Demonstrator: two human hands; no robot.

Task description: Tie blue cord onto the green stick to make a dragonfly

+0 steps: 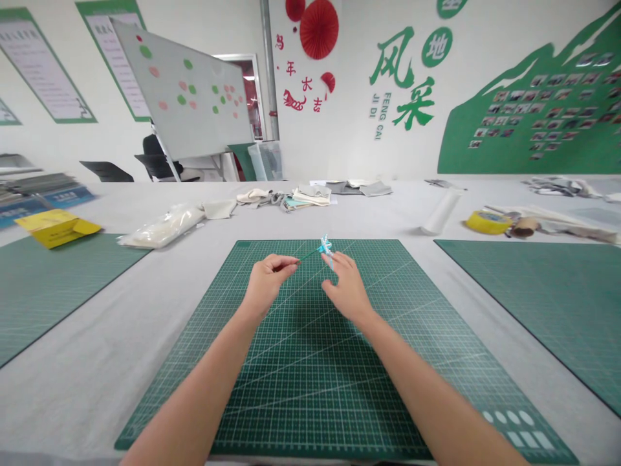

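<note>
Okay, from my end, biggest first: pale table (pixel 107 343), big green cutting mat (pixel 310 401) across its middle, cloth scraps (pixel 313 194) beyond the mat, yellow tape roll (pixel 488 222) off to the right. Both hands are up over the far part of the mat. Left hand (pixel 264 281) has thumb and fingertips pinched on the green stem (pixel 309 254). Right hand (pixel 348 288) is loosely open, thumb apart, fingertips at the blue-and-white flower (pixel 325 244); contact looks likely, but I can't confirm a grip. Flower sits at the stem's far end, near the mat's far edge in view. Progress: stem and flower look joined already, petals shaped. Whether they're fastened firmly or any part remains to be added, I can't tell; detail's too small.
</note>
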